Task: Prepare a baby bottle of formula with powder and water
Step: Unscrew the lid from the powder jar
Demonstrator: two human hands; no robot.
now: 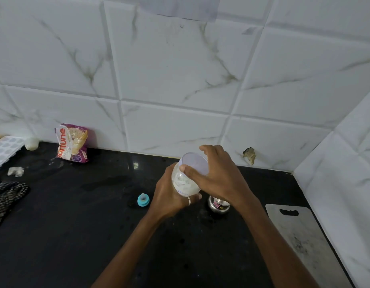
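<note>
A clear plastic jar (185, 183) with white powder inside is held tilted above the black counter (76, 225). My left hand (169, 196) wraps around its lower body; a ring shows on one finger. My right hand (217, 175) grips the jar's pale lid (195, 163) from the right, thumb on the rim. A teal bottle nipple ring (143, 199) lies on the counter just left of my left hand. A small steel vessel (218, 204) stands under my right wrist, partly hidden. No baby bottle body is visible.
A purple snack packet (72, 143) leans on the tiled wall at back left, beside a white ball-like object (31, 143) and a white tray (3, 150). A checked cloth (7, 197) lies at the left edge. A grey cutting board (304, 242) lies at the right.
</note>
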